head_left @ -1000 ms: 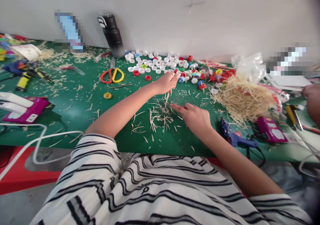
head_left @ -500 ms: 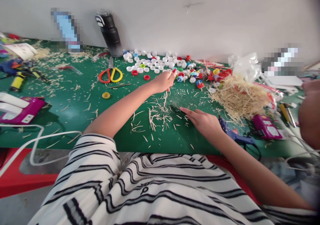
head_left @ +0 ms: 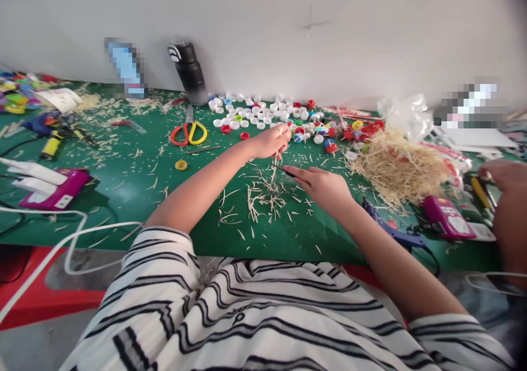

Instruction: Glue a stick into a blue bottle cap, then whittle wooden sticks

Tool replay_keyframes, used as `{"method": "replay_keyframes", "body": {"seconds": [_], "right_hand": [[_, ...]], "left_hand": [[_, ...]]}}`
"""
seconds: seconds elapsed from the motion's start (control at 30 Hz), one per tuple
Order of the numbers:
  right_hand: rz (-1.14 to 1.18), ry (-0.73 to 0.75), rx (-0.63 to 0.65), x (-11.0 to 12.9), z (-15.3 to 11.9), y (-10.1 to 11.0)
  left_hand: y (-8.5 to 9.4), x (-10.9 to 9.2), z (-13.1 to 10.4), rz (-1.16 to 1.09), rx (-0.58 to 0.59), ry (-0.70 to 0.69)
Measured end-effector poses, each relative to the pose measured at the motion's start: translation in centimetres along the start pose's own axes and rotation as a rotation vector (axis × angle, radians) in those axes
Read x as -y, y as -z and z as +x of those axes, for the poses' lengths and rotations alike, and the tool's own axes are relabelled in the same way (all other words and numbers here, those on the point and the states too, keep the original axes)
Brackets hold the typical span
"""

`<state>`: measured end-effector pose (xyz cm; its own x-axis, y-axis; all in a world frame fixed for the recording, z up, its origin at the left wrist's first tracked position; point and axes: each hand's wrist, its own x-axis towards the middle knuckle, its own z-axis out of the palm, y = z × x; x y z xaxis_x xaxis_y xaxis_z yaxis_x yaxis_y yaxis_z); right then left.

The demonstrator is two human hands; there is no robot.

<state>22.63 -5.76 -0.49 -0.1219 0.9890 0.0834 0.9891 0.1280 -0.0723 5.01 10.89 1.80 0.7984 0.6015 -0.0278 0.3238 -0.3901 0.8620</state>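
Observation:
My left hand (head_left: pixel 270 140) is closed round a thin wooden stick (head_left: pixel 274 171), whose pale lower end points down to the table. My right hand (head_left: pixel 323 189) grips a slim dark knife (head_left: pixel 283 169). Its tip reaches the stick just below my left hand; whether it touches cannot be made out. Curled wood shavings (head_left: pixel 263 201) lie under the stick on the green tabletop (head_left: pixel 218 234). Several bottle caps (head_left: pixel 263 113), mostly white, are spread beyond my left hand.
Scissors (head_left: pixel 189 132) and a black bottle (head_left: pixel 189 74) stand out at the back left. Right of my hands are a heap of pale wood strips (head_left: pixel 403 165), a blue glue gun (head_left: pixel 395 231) and a purple power box (head_left: pixel 447 217). Another person's hand (head_left: pixel 504 176) is at the far right.
My right hand has brought the knife up and left, nearer the left hand and along the stick. The view has shifted slightly. The other person's hand at the right has moved further into view.

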Motion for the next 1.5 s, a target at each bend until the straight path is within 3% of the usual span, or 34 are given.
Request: {"method": "replay_keyframes", "body": {"seconds": [0.17, 0.57, 0.97, 1.33, 1.5], "right_hand": [[0.135, -0.031, 0.038, 0.1, 0.7, -0.5], [0.361, -0.135, 0.050, 0.2, -1.9, -1.6], [0.254, -0.110, 0.064, 1.7, -0.6, -0.8], [0.185, -0.147, 0.105, 1.0, -3.2, -1.7], [0.262, -0.118, 0.118, 0.5, -3.0, -1.6]], "left_hand": [[0.1, -0.6, -0.6, 0.010, 0.036, 0.000], [0.3, 0.4, -0.3, -0.019, -0.052, -0.010], [-0.5, 0.8, 0.3, -0.018, -0.054, -0.086], [-0.2, 0.9, 0.3, -0.026, -0.073, -0.052], [-0.7, 0.8, 0.1, -0.007, -0.126, -0.123]]}}
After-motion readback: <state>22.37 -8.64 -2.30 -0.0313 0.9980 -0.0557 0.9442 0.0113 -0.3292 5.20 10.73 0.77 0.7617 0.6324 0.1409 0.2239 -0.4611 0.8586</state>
